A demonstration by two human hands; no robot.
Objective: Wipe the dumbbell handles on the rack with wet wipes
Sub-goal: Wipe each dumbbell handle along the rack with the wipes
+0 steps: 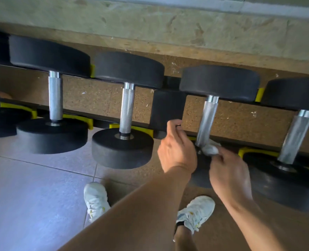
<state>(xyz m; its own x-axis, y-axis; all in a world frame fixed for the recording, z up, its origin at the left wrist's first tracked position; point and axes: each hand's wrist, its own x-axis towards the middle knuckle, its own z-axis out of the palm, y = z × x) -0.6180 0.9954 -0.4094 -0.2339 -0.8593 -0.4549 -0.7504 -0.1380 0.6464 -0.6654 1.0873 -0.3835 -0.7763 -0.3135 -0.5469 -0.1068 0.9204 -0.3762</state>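
Dumbbells are sitting across the rack [168, 107]. At about five o'clock of the middle dumbbell [124, 113], the left hand [175, 147] is curling with nothing visible in it. At its three o'clock, the right hand [229, 171] is pinching a white wipe [210, 148] against the base of the handle [207, 120].

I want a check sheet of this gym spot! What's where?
Surface: rack, black with yellow cradles, over a tiled floor.
Job's things: five dumbbells in a row; a white wipe is at the near end of the fourth handle.
Clutter: nothing seen.
Hands: right hand holds the wipe; left hand is curled beside the handle, what it holds unclear.
Cables: nothing seen.
Surroundings: stone wall; white shoes.
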